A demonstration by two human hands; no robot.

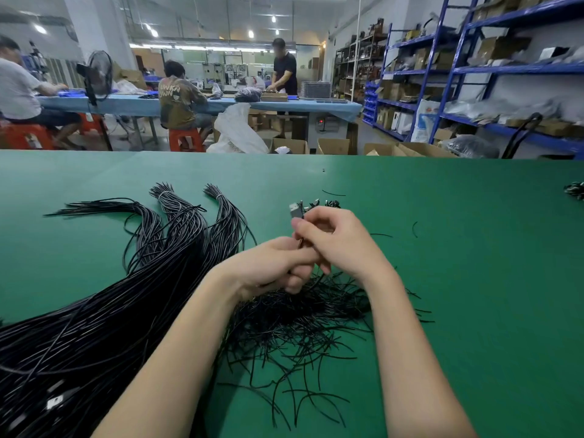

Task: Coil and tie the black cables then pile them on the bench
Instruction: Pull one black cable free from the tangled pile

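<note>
- Clearly, the work is at an early stage: most of the black cables (104, 314) lie uncoiled in one long thick bundle that runs from the near left corner of the green bench (474, 279) toward its middle.
- At the far end, this bundle splits into three tails, and at least two of them have a pale band around them near the tip (I think these only keep the stock together; they are not finished coils).
- Both hands meet above the bench, in front of the person. The right hand (338, 241) has its fingers curled around a cable, and a silver USB plug (295, 211) stands up out of this grip.
- The left hand (271, 267) is touching the right one from below, with its fingers folded around the same cable or a tie; which of them, I cannot tell.
- Under the hands lies a loose heap of short black tie wires (300, 320), spread on the bench toward the near edge. A few single pieces lie apart on the right.
- Behind the hands, a small group of plugs (328, 203) rests on the bench, perhaps from cables already coiled, but the hands hide them.
- At the far right edge a small dark heap (575, 191) shows; it could be the pile of finished cables, but it is too small to say.
- My judgement: one cable is in work, and nearly the whole bundle remains.
</note>
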